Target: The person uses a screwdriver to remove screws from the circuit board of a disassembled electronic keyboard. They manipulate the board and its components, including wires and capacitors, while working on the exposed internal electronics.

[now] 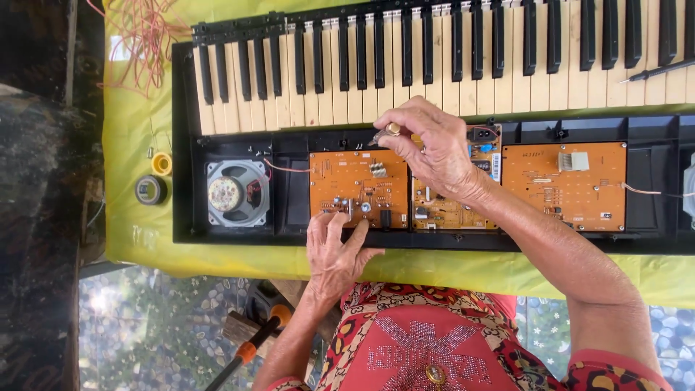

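Observation:
An opened electronic keyboard point(184, 181) lies on a yellow-green cloth, its inner parts exposed below the keys. My left hand point(334, 250) rests on the lower edge of the left orange circuit board point(358, 185), fingers touching a small metal part. My right hand point(427, 145) hovers over the middle orange board point(449, 210) and pinches a small brass-tipped tool point(389, 130) pointing toward the left board's top edge.
A round speaker point(235, 193) sits at the case's left end. A third orange board point(565, 185) lies to the right. Two tape rolls point(153, 179) and tangled red wire point(145, 36) lie on the cloth at left. A screwdriver point(662, 70) rests on the keys.

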